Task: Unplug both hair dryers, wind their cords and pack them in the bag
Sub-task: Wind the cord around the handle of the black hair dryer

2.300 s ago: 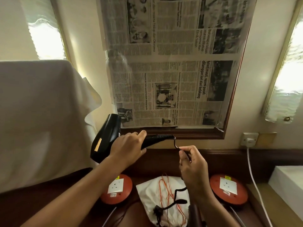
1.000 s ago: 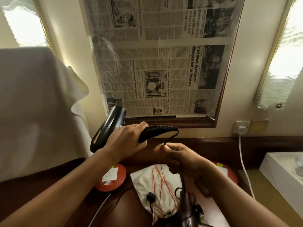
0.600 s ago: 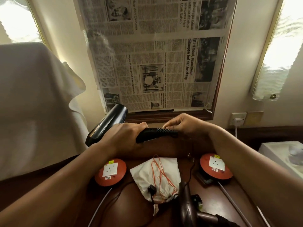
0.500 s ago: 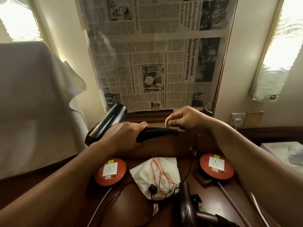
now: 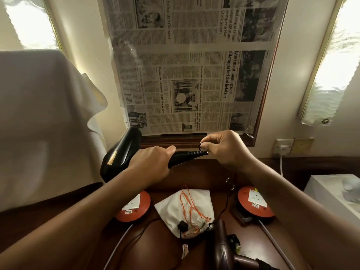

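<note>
My left hand (image 5: 151, 164) grips the handle of a black hair dryer (image 5: 121, 152), held in the air with its barrel pointing up and left. My right hand (image 5: 227, 149) pinches the dryer's black cord (image 5: 201, 145) in a small loop right at the handle's ribbed end. The cord then hangs down (image 5: 226, 203) to a black plug (image 5: 182, 225) lying on a white drawstring bag (image 5: 185, 207) with orange strings. A second, dark brown hair dryer (image 5: 224, 252) lies on the wooden table near the bottom edge.
Two orange round extension reels (image 5: 133, 207) (image 5: 255, 204) flank the bag, each with a white cable running toward me. A wall socket (image 5: 283, 146) holds a white plug. A white cloth (image 5: 39, 121) drapes at left, a white box (image 5: 335, 191) sits right, newspaper covers the mirror.
My right hand rose from below the dryer's handle to its ribbed end and now pinches the cord into a loop there. The left hand keeps its grip on the handle.
</note>
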`<state>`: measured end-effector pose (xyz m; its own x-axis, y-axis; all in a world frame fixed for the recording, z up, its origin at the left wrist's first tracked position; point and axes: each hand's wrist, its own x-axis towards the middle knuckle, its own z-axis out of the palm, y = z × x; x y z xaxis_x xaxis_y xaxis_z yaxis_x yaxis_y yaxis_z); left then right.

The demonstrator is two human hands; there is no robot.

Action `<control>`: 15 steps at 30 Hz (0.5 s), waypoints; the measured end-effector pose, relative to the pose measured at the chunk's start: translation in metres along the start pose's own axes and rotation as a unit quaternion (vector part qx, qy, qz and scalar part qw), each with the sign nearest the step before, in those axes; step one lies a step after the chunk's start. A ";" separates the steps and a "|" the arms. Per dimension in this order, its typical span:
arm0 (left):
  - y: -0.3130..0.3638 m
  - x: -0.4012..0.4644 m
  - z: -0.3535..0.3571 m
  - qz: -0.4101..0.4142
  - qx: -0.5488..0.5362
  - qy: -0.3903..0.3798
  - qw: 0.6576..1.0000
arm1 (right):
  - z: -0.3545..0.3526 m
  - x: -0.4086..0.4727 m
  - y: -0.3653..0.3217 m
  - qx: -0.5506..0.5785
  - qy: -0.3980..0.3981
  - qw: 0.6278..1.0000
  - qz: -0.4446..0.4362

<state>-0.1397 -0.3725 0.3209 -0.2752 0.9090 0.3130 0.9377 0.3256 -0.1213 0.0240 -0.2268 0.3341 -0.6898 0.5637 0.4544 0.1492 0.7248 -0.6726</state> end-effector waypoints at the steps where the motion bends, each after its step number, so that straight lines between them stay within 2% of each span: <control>1: 0.000 0.000 0.000 -0.008 -0.005 0.004 1.000 | 0.003 -0.004 -0.002 0.004 0.006 1.000 0.003; 4: -0.001 -0.002 -0.001 -0.023 -0.018 0.023 0.999 | 0.010 -0.016 -0.009 0.038 0.015 0.999 0.014; 6: -0.005 -0.003 -0.003 -0.031 -0.029 0.046 0.998 | 0.016 -0.023 -0.012 0.123 -0.010 0.991 0.048; 9: -0.011 -0.005 -0.007 -0.037 -0.040 0.071 0.996 | 0.024 -0.033 -0.017 0.262 -0.056 0.959 0.087; 15: -0.019 -0.015 -0.008 -0.049 -0.054 0.078 0.994 | 0.044 -0.054 -0.018 0.367 -0.115 0.919 0.093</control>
<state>-0.1516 -0.3947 0.3265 -0.3387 0.8203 0.4609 0.9273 0.3740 0.0158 0.0274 -0.2872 0.2960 -0.8445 0.4911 0.2136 -0.1801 0.1152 -0.9769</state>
